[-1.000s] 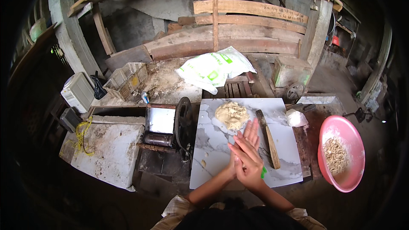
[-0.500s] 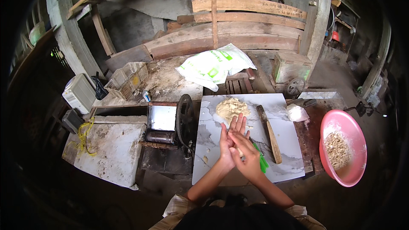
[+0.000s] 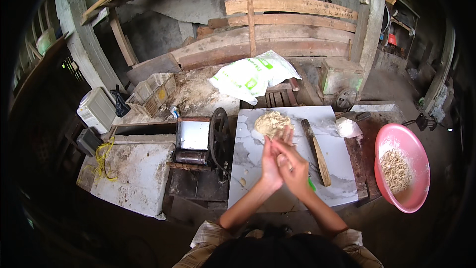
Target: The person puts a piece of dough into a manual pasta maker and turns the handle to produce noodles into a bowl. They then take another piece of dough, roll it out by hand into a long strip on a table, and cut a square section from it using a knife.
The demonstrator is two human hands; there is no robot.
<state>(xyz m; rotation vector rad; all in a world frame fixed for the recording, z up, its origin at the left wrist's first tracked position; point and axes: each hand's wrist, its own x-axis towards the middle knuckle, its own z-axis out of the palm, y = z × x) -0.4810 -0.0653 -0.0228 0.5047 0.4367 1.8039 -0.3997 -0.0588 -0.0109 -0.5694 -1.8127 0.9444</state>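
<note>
My left hand (image 3: 271,168) is open, palm up, with fingers stretched toward the lumpy pale dough (image 3: 267,121) on the marble-patterned board (image 3: 248,188). My right hand (image 3: 292,164) rests against the left palm with its fingers bent; what lies between the palms I cannot make out. A long wooden stick (image 3: 320,161) lies right of both hands. A bright green object (image 3: 311,183) is partly hidden behind my right hand.
A hand-cranked roller machine (image 3: 193,144) stands left of the board. At right are a white bundle (image 3: 348,127) and a pink basin (image 3: 420,178) holding curly pieces. Behind lie a white-and-green sack (image 3: 238,77) and plastic crates (image 3: 148,97). Yellow cord (image 3: 101,159) rests at left.
My hands have shifted slightly upward in the picture. My right fingers, straighter and overlapping the left a second ago, are now more bent against the left palm. More green showed half a second ago.
</note>
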